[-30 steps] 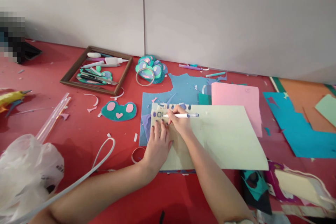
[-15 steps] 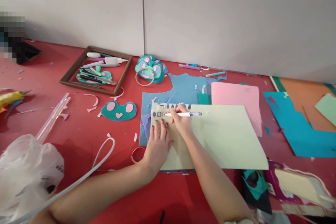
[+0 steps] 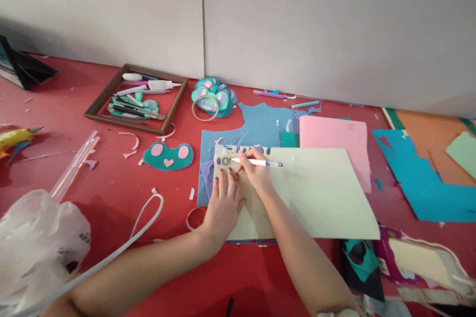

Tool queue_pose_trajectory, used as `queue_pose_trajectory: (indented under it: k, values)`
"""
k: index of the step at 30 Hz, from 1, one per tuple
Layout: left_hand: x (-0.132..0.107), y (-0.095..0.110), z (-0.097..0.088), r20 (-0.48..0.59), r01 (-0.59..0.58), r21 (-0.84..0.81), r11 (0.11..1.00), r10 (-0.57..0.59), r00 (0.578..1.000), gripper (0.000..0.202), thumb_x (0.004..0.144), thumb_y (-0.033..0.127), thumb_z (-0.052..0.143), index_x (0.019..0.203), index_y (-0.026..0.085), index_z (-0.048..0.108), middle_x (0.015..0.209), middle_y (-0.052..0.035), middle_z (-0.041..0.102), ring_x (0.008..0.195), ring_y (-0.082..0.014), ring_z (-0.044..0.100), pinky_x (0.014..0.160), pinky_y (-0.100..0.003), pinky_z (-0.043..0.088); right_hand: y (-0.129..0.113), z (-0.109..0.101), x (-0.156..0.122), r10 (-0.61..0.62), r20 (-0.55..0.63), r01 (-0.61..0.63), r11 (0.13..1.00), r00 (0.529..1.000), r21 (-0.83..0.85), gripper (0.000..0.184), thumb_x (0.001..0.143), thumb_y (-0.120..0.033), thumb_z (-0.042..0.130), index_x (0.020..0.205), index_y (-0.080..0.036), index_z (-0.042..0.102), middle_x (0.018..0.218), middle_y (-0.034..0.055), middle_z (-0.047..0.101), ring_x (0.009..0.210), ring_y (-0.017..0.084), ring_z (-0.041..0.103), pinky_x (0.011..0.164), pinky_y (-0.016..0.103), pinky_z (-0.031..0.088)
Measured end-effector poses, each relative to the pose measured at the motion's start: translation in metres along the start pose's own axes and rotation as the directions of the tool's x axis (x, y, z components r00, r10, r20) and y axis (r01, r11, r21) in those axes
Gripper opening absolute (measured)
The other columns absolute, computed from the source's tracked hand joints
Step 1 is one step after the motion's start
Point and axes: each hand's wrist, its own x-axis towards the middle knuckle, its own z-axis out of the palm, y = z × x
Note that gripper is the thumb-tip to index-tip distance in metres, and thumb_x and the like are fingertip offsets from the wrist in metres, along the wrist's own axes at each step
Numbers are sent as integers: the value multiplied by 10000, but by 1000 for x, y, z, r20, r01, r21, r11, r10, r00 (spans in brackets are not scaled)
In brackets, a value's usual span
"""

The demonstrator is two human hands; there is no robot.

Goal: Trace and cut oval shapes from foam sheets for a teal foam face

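A pale green sheet (image 3: pixel 320 193) lies on top of a blue sheet (image 3: pixel 223 141) on the red table. My left hand (image 3: pixel 225 203) rests flat on the pale sheet's left part, fingers spread. My right hand (image 3: pixel 256 171) grips a white pen (image 3: pixel 266 162), its tip at the sheet's upper left. Small dark outlined shapes (image 3: pixel 225 161) are drawn there, and more line the top edge, partly covered by my right hand. Left of the sheet lies a teal cut-out (image 3: pixel 168 157) with two pink ovals and a pink heart.
A wooden frame (image 3: pixel 92 109) holds pens and a cutter. Beside it sits a pile of layered cut-outs (image 3: pixel 213 94) with a ring. A yellow glue gun (image 3: pixel 15 136), plastic bag (image 3: pixel 40 247) and white cable (image 3: pixel 122 245) are left; pink (image 3: pixel 334 133) and blue sheets (image 3: pixel 420 183) lie right.
The pen and my right hand have shifted slightly left across the pale sheet. My left hand stays in place.
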Motion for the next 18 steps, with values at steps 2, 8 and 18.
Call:
queue_pose_trajectory:
  k: [2, 8, 18]
  values:
    - [0, 0, 0, -1, 1, 2, 1000, -1, 1000, 500, 960, 305, 378, 1408, 94, 447, 1446, -176, 477, 1353, -315, 425, 1097, -428, 398, 0, 0, 0, 1, 4, -1, 1000, 1000, 3, 306, 848, -411, 571, 624, -266, 422, 455, -49, 574, 485, 161, 568, 612, 320, 484]
    - [0, 0, 4, -1, 1, -14, 1000, -1, 1000, 508, 959, 306, 382, 1419, 94, 430, 1452, -183, 467, 1359, -323, 414, 1103, -437, 388, -1, 0, 1, -8, 31, 9, 1000, 999, -19, 309, 842, -379, 570, 598, -261, 423, 437, -54, 558, 467, 146, 550, 597, 300, 481]
    - [1, 0, 1, -13, -18, 55, 998, 19, 1000, 517, 961, 305, 381, 1405, 44, 434, 1416, -212, 499, 1328, -340, 450, 1085, -443, 407, 1, 1, 1, 39, 8, -39, 999, 999, 4, 286, 793, -299, 566, 562, -258, 402, 394, -86, 473, 398, 134, 504, 539, 281, 451]
